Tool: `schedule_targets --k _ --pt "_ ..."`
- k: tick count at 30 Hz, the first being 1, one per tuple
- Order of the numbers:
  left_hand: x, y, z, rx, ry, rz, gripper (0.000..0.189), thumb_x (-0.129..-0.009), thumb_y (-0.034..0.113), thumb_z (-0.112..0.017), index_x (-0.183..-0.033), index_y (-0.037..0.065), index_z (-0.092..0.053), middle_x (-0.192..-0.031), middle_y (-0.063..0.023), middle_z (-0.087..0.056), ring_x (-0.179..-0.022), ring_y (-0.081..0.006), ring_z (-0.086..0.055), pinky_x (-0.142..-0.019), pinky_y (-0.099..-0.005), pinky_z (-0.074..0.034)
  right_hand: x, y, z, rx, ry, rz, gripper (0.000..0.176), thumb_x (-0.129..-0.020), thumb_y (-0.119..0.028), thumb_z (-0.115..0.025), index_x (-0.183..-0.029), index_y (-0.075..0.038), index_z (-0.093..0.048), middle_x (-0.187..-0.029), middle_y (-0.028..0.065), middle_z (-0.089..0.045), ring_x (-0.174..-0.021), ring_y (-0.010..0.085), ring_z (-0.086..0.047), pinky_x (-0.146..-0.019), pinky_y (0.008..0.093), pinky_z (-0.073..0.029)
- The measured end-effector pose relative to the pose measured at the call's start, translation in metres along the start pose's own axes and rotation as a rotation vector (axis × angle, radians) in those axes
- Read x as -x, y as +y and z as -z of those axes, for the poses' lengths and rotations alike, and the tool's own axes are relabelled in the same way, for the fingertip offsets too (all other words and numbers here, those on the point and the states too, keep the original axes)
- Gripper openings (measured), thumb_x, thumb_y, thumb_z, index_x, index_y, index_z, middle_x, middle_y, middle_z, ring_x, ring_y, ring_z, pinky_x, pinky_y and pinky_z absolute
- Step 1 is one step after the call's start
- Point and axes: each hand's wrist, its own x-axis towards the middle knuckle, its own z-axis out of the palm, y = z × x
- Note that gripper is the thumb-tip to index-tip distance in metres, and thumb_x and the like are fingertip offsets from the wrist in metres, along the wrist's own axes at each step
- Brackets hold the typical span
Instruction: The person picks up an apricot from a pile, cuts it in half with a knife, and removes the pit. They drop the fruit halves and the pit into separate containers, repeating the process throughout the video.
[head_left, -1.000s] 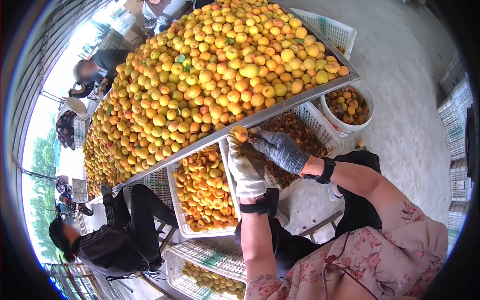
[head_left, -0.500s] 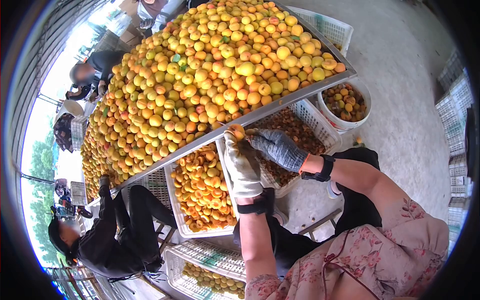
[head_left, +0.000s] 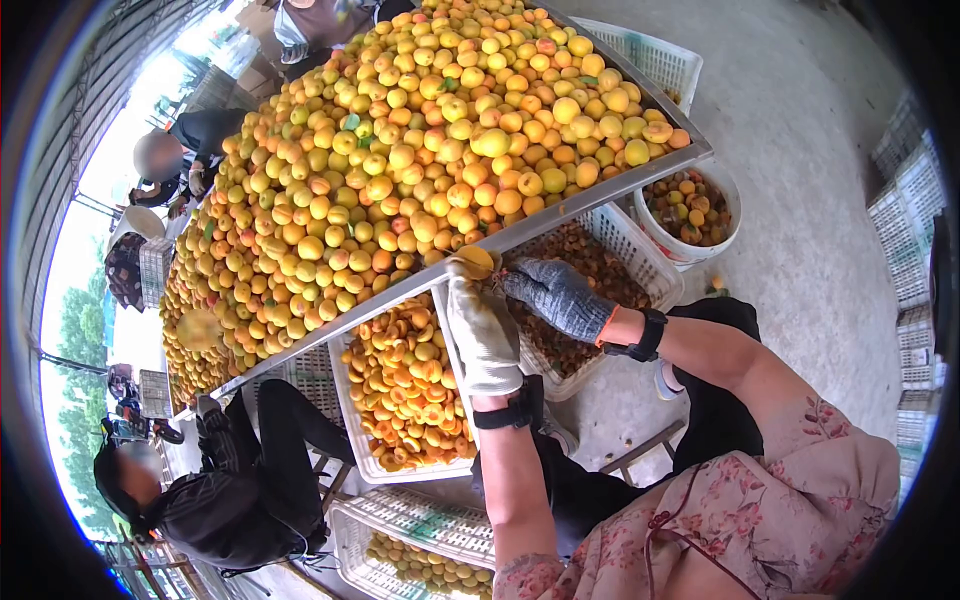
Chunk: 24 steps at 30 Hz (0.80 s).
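Note:
My left hand (head_left: 484,335), in a cream glove, is closed on an apricot (head_left: 474,262) at the table's metal edge. The apricot shows a smooth, flat-looking yellow-orange face. My right hand (head_left: 562,298), in a grey knitted glove, is close beside it with curled fingers; whatever they grip is hidden. Below my hands stands a white crate of dark pits and scraps (head_left: 648,262). Left of it, a white crate (head_left: 352,425) holds apricot halves (head_left: 405,385). Beyond my hands, whole apricots (head_left: 400,180) are heaped on the table (head_left: 590,195).
A white bucket (head_left: 690,255) of darker fruit stands right of the table corner. Another crate (head_left: 420,515) with fruit is beneath the halves. A co-worker in black (head_left: 240,500) sits at left; others (head_left: 205,130) are across the table. Stacked crates (head_left: 915,260) line the right side.
The apricot in my left hand has turned from a rounded side to a flatter yellow face. The co-worker at lower left has drawn a hand back from the heap.

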Motion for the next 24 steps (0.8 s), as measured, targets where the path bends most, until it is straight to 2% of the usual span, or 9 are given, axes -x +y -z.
schedule_targets --k 4,7,11,13,15,16,18,21,24 --pt "-0.010 -0.017 0.021 -0.213 0.072 -0.057 0.044 -0.098 0.045 -0.040 -0.104 0.003 -0.053 -0.094 -0.0090 -0.060 -0.083 -0.0186 -0.056 -0.079 -0.0327 -0.046 0.004 0.004 0.000 0.148 -0.023 0.094 0.026 -0.093 -0.028 -0.054 -0.092 -0.004 -0.063 -0.074 0.0194 -0.062 -0.071 0.0391 -0.059 -0.060 0.0456 -0.045" --pt "-0.014 0.000 0.023 0.385 0.093 0.154 0.047 -0.097 0.048 -0.040 -0.103 0.003 -0.054 -0.089 -0.0099 -0.062 -0.088 -0.0226 -0.060 -0.090 -0.0404 -0.048 0.015 0.005 -0.001 0.225 -0.061 0.156 0.029 -0.093 -0.031 -0.053 -0.089 -0.003 -0.060 -0.072 0.0200 -0.061 -0.069 0.0394 -0.059 -0.058 0.0471 -0.044" --pt "-0.016 0.032 0.016 0.416 0.232 0.048 0.048 -0.096 0.052 -0.041 -0.108 0.006 -0.053 -0.091 -0.0078 -0.061 -0.087 -0.0203 -0.059 -0.091 -0.0403 -0.046 0.024 0.003 0.006 0.254 -0.147 0.219 0.026 -0.090 -0.028 -0.059 -0.091 -0.003 -0.063 -0.077 0.0214 -0.062 -0.074 0.0399 -0.059 -0.060 0.0434 -0.046" --pt "-0.021 0.022 0.035 0.303 0.236 -0.028 0.050 -0.093 0.052 -0.047 -0.114 0.008 -0.052 -0.101 -0.0068 -0.059 -0.091 -0.0207 -0.057 -0.084 -0.0376 -0.050 0.013 -0.016 0.023 -0.026 -0.103 0.036 0.023 -0.089 -0.023 -0.062 -0.095 -0.001 -0.064 -0.082 0.0179 -0.065 -0.077 0.0329 -0.063 -0.065 0.0373 -0.048" --pt "-0.012 0.010 0.025 -0.180 0.183 -0.060 0.037 -0.100 0.040 -0.041 -0.103 0.007 -0.055 -0.092 -0.0041 -0.056 -0.083 -0.0175 -0.053 -0.080 -0.0324 -0.047 -0.001 -0.017 0.015 -0.609 0.076 -0.208 0.018 -0.089 -0.017 -0.064 -0.097 -0.001 -0.065 -0.084 0.0017 -0.066 -0.080 0.0085 -0.055 -0.071 0.0310 -0.046" --pt "0.006 0.026 -0.001 -0.751 0.047 -0.213 0.035 -0.101 0.032 -0.038 -0.094 0.004 -0.056 -0.086 -0.0038 -0.055 -0.079 -0.0158 -0.050 -0.075 -0.0310 -0.044 -0.008 -0.013 0.015 -0.560 0.104 -0.245 0.018 -0.089 -0.018 -0.064 -0.096 -0.002 -0.065 -0.084 0.0012 -0.066 -0.080 0.0079 -0.054 -0.070 0.0311 -0.046" --pt "0.025 0.009 -0.023 -0.652 0.046 -0.046 0.027 -0.098 0.022 -0.045 -0.098 -0.001 -0.058 -0.085 -0.0067 -0.058 -0.079 -0.0158 -0.051 -0.074 -0.0311 -0.044 -0.016 -0.005 0.013 -0.493 0.163 -0.289 0.021 -0.090 -0.023 -0.063 -0.093 -0.002 -0.065 -0.083 0.0021 -0.066 -0.078 0.0078 -0.054 -0.068 0.0311 -0.045" --pt "0.026 -0.004 -0.034 -0.785 0.087 -0.206 0.032 -0.096 0.022 -0.049 -0.116 -0.003 -0.055 -0.100 -0.0121 -0.064 -0.084 -0.0158 -0.058 -0.078 -0.0288 -0.047 -0.015 0.000 0.002 -0.426 0.195 -0.401 0.034 -0.089 -0.038 -0.060 -0.089 -0.004 -0.068 -0.075 0.0114 -0.067 -0.070 0.0164 -0.061 -0.064 0.0326 -0.046" --pt "0.019 -0.021 -0.021 -0.948 0.103 -0.477 0.029 -0.096 0.020 -0.049 -0.111 -0.005 -0.055 -0.092 -0.0166 -0.066 -0.079 -0.0220 -0.061 -0.075 -0.0324 -0.049 -0.016 -0.025 0.012 -0.236 0.192 -0.427 0.037 -0.088 -0.042 -0.060 -0.088 -0.005 -0.068 -0.078 0.0156 -0.067 -0.074 0.0259 -0.064 -0.067 0.0359 -0.047"
